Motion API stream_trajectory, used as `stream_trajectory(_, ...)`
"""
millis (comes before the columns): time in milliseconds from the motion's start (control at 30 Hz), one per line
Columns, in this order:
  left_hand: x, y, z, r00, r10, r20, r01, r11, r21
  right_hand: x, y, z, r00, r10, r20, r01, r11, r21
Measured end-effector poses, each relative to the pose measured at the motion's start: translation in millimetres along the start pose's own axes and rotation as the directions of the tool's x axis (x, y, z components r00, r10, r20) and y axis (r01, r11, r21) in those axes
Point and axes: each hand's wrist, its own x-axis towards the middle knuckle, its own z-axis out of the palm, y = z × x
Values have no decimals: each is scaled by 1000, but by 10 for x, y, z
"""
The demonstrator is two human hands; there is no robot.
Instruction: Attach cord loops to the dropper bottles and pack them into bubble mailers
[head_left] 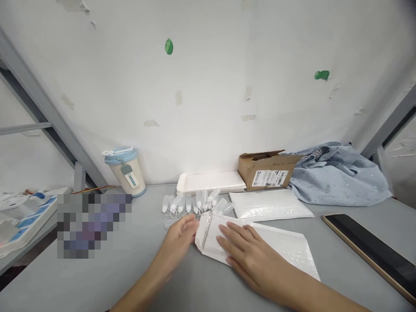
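A white bubble mailer (286,247) lies slantwise on the grey table in front of me, its flap end pointing left. My left hand (182,236) is closed at the edge of that flap, fingers curled and gripping it; the fingertips are partly hidden. Flat on top of the mailer rests my right hand (250,255), fingers stretched out and holding nothing. Just beyond the flap is a loose group of small clear squeeze bottles (188,203) with white caps, some partly covered by the mailer.
Behind the bottles sits a stack of white mailers (211,181). Another bubble mailer (269,204) lies before an open cardboard box (269,171). Blue cloth (338,182) and a tablet (373,247) are at right. A lidded cup (128,173) and power strip (29,221) are at left.
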Motion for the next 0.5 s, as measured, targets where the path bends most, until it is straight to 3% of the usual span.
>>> stream_trajectory(67,17,13,-9,1000,-12,25,12,1000,6,-3,-2,2,1000,1,5,-1,1000,-1)
stream_trajectory(233,18,4,4,966,40,255,-69,992,105,-7,-13,-92,999,2,47,-6,997,83)
stream_trajectory(400,-83,44,55,973,47,224,-94,974,206,-19,-26,-134,995,4,104,-18,991,133)
stream_trajectory(500,-107,73,58,991,51,124,-76,977,201,-14,-5,-120,991,68,117,-83,988,127)
